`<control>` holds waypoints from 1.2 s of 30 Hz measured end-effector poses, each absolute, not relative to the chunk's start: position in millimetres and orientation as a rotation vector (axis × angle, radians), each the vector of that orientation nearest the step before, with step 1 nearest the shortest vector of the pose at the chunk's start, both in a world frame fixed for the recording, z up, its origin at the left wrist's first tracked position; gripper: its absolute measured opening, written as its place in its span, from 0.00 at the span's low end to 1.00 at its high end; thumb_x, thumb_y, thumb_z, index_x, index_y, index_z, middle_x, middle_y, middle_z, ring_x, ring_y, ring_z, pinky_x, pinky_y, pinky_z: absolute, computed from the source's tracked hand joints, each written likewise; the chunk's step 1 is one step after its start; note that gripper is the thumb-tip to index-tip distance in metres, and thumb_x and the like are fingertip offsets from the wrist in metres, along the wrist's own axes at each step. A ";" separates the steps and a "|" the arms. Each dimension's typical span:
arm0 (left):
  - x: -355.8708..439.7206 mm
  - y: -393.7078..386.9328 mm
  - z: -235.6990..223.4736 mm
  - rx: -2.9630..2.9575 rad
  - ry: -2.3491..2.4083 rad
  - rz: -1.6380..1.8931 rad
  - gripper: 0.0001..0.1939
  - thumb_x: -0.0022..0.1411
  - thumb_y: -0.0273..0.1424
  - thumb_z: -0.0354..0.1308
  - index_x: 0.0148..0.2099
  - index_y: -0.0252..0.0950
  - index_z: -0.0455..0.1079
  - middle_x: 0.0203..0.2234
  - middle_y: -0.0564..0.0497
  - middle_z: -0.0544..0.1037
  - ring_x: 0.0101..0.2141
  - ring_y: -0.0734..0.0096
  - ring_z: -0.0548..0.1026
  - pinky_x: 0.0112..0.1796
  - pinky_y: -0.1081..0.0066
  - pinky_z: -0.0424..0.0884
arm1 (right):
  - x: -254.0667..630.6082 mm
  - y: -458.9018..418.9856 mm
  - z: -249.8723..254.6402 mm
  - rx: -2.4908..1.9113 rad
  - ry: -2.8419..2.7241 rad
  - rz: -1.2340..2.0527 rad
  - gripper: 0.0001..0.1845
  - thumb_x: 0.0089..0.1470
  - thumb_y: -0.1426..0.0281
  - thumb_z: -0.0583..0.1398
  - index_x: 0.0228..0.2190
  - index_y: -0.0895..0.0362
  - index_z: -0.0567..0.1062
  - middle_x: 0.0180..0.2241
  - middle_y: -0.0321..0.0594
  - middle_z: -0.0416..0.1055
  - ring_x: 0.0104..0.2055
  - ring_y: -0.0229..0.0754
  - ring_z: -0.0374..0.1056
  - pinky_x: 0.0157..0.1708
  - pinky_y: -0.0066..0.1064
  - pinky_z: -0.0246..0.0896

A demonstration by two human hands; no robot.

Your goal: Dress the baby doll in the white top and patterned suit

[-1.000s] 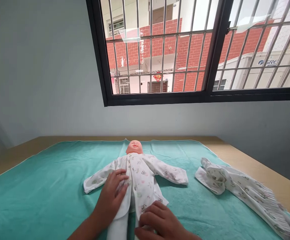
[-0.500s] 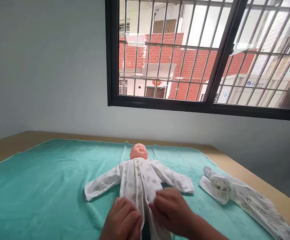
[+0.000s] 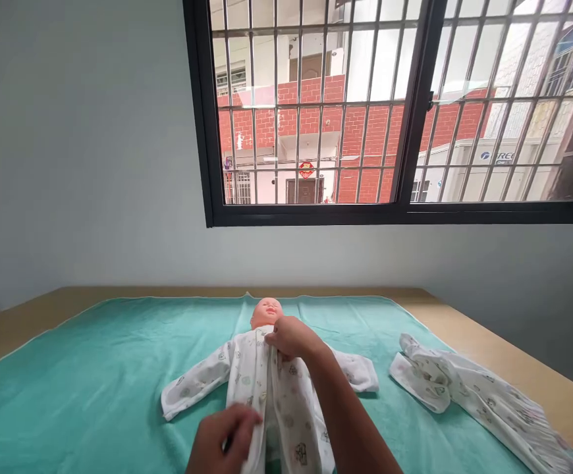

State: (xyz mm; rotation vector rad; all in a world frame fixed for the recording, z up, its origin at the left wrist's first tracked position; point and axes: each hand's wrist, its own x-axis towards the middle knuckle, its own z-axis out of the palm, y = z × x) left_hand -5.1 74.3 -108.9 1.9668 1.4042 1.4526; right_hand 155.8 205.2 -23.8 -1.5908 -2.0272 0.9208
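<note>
A baby doll point(image 3: 267, 312) lies on its back, its head at the far end. It wears a white printed baby romper point(image 3: 247, 362), sleeves spread and the front parted down the middle. My right hand point(image 3: 294, 337) is closed in a pinch on the front edge of the romper, just below the doll's neck; the forearm crosses the garment's right side. Lower down, my left hand point(image 3: 224, 438) hovers at the romper's left front panel, fingers curled. Motion smears it, and whether its fingertips grip cloth is unclear.
A turquoise blanket point(image 3: 103, 368) covers most of the wooden table point(image 3: 494, 355). To the right lies a crumpled white printed baby garment point(image 3: 489, 395). Behind the table are a grey wall point(image 3: 93, 164) and a barred window with a black frame point(image 3: 306, 214).
My right hand has moved from the lower front of the romper up to the collar area. The left hand has shifted slightly left and down. The view has tilted up a little.
</note>
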 end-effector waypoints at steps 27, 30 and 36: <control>13.0 206.6 -54.9 1.396 1.342 1.268 0.15 0.49 0.41 0.63 0.32 0.32 0.77 0.30 0.46 0.81 0.33 0.64 0.74 0.36 0.69 0.66 | 168.5 235.7 -54.7 -1.119 -1.439 1.538 0.12 0.53 0.65 0.63 0.25 0.60 0.73 0.14 0.32 0.63 0.16 0.30 0.60 0.16 0.19 0.56; 13.7 206.3 -57.9 1.385 1.318 1.256 0.16 0.50 0.40 0.62 0.34 0.31 0.78 0.32 0.44 0.81 0.35 0.62 0.75 0.38 0.68 0.66 | 173.3 234.1 -53.6 -1.042 -1.418 1.619 0.12 0.54 0.63 0.63 0.27 0.61 0.74 0.17 0.33 0.64 0.18 0.30 0.61 0.17 0.18 0.58; 8.2 198.9 -55.5 1.391 1.274 1.215 0.15 0.49 0.38 0.63 0.36 0.31 0.77 0.34 0.43 0.81 0.37 0.60 0.76 0.40 0.66 0.67 | 173.1 232.9 -54.2 -1.045 -1.398 1.619 0.12 0.52 0.64 0.65 0.28 0.62 0.75 0.20 0.36 0.67 0.20 0.30 0.63 0.18 0.17 0.58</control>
